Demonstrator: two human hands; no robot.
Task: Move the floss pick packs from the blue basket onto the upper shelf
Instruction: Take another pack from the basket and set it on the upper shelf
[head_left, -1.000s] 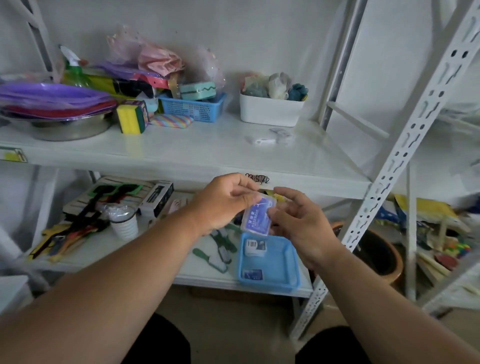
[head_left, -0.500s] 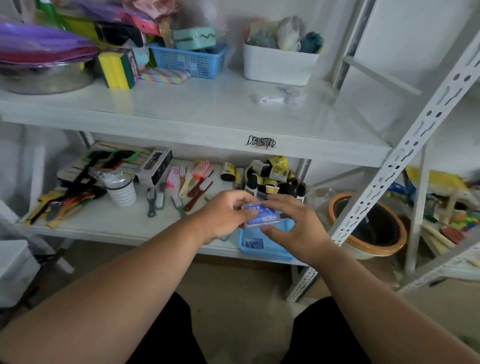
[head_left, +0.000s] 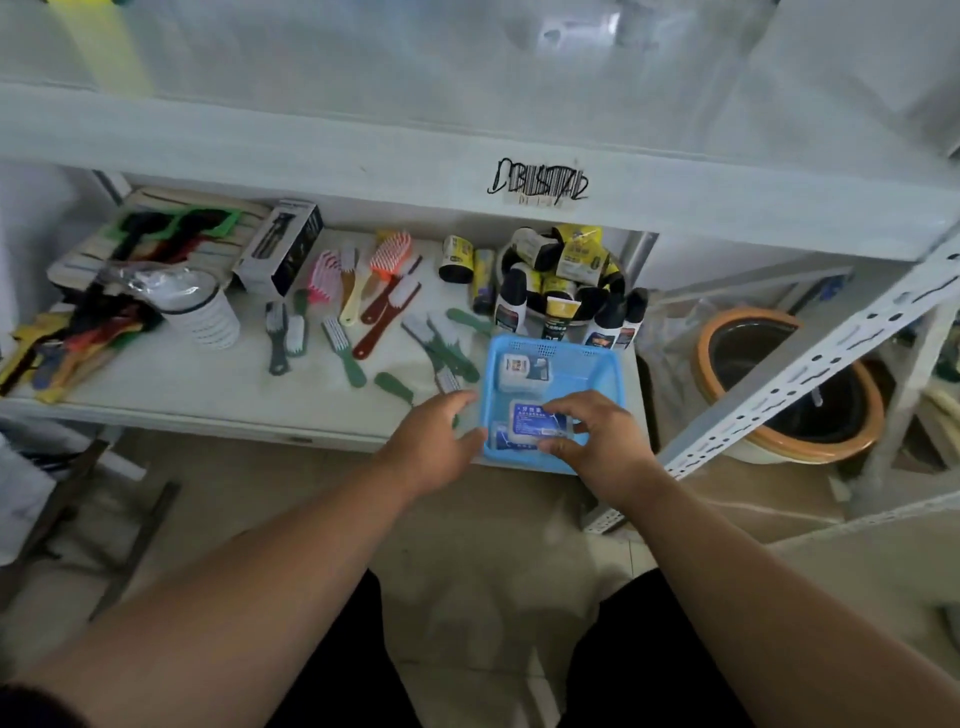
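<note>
The blue basket (head_left: 602, 364) stands on the lower shelf at its right end. My right hand (head_left: 597, 441) is over the basket's front part, fingers closed on a floss pick pack (head_left: 537, 423) with a blue label. Another pack (head_left: 522, 371) lies at the basket's back left, and the corner of a third pack (head_left: 497, 436) shows under the held one. My left hand (head_left: 441, 441) hovers at the basket's left edge, fingers apart, holding nothing. The upper shelf (head_left: 363, 150) runs across the top of the view.
On the lower shelf (head_left: 156, 384) lie several brushes (head_left: 337, 338), a black-and-white box (head_left: 280, 247), a white cup (head_left: 208, 317) and a bowl of bottles and tubes (head_left: 566, 280). A perforated upright (head_left: 810, 364) slants at right, with a brown-rimmed pot (head_left: 789, 384) behind.
Both hands came down from under the upper shelf to the basket with the pack. My left hand let go of it; the right hand keeps it. My view tilted down.
</note>
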